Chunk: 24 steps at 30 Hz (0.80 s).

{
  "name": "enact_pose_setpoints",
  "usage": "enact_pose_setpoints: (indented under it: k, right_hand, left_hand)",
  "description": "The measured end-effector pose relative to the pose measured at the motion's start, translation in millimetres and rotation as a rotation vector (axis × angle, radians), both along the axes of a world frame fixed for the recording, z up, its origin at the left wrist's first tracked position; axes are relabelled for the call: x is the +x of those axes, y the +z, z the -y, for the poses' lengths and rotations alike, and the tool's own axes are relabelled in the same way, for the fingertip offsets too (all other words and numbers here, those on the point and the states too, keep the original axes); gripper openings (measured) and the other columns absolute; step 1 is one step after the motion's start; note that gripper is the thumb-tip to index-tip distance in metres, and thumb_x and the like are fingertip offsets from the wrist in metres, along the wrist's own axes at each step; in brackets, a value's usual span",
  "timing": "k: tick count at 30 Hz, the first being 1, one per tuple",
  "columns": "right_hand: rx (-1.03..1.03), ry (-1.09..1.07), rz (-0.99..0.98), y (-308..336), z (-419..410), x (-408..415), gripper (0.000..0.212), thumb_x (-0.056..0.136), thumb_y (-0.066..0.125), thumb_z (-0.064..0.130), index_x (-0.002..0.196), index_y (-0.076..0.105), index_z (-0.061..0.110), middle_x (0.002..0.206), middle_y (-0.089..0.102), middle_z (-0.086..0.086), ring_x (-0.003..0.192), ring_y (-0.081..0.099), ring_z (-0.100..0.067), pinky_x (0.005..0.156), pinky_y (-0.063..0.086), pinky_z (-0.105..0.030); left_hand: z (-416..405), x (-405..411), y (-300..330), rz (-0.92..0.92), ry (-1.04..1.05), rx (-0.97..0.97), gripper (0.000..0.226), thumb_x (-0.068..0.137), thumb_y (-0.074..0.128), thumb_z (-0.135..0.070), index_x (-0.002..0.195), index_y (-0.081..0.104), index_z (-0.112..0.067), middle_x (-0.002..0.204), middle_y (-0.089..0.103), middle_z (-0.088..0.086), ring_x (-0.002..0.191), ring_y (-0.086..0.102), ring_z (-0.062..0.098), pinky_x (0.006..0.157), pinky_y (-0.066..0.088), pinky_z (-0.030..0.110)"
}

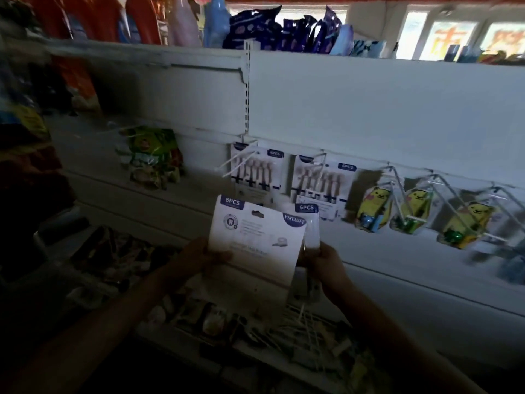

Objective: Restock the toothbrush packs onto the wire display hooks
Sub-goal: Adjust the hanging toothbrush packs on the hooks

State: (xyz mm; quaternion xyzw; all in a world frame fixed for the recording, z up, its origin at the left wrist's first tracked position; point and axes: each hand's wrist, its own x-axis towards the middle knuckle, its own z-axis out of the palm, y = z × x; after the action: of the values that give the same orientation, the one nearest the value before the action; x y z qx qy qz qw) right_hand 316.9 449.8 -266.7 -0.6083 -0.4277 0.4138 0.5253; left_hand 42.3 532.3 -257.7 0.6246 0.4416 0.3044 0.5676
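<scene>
while the front toothbrush pack (255,240) stands upright with its printed back toward the camera, a second pack (309,231) sits just behind it and to the right, only its "6pcs" corner and one edge showing. the left hand (196,257) grips the front pack at its lower left edge, thumb laid across the card. the right hand (326,265) has its fingers curled round the lower edge of the second pack. both packs are held in front of the white shelf panel (397,109), below the hanging stock and apart from it.

up on the panel, two more toothbrush packs hang on wire hooks: one on the left hook (235,163) and one on the next hook (321,166), side by side. further right, three yellow cartoon packs (372,206) hang on their own hooks in a row. to the left of the hanging toothbrushes a green packet (153,157) hangs, blurred. dark blue bags (278,27) stand along the top shelf. beneath the hands lies a dim bin of mixed goods (255,331) with loose white wire hooks among them.
</scene>
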Motion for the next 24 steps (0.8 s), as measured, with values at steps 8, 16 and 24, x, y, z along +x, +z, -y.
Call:
enact_pose_setpoints:
  k: [8,16,24]
  right_hand:
    - [0.050,-0.064,-0.019,16.4,-52.2,-68.1,0.024,0.097,0.052,-0.009,0.097,0.072,0.004,0.076,0.075,-0.007,0.061,0.073,-0.017,0.051,0.057,-0.031]
    - [-0.017,-0.048,-0.292,20.9,-91.9,-91.7,0.026,0.099,0.044,0.002,0.092,0.069,0.002,0.064,0.073,-0.006,0.054,0.070,-0.020,0.048,0.054,-0.029]
    - [-0.039,-0.043,-0.601,18.4,-121.3,-106.4,0.030,0.102,0.036,0.002,0.090,0.063,0.003,0.077,0.067,-0.015,0.056,0.068,-0.019,0.054,0.059,-0.029]
  left_hand:
    - [-33.1,-57.1,8.8,-0.007,-0.123,-0.027,0.033,0.079,0.075,-0.017,0.109,0.064,-0.026,0.095,0.076,-0.014,0.090,0.071,0.001,0.070,0.056,0.016]
    - [-56.7,-74.1,7.6,-0.023,-0.150,-0.005,0.032,0.080,0.073,-0.015,0.110,0.064,-0.023,0.103,0.074,-0.004,0.092,0.071,0.004,0.072,0.057,0.018]
    - [-77.0,-87.8,3.5,-0.082,-0.160,0.018,0.031,0.080,0.076,-0.013,0.107,0.067,-0.024,0.099,0.076,-0.010,0.097,0.071,0.007,0.081,0.058,0.023]
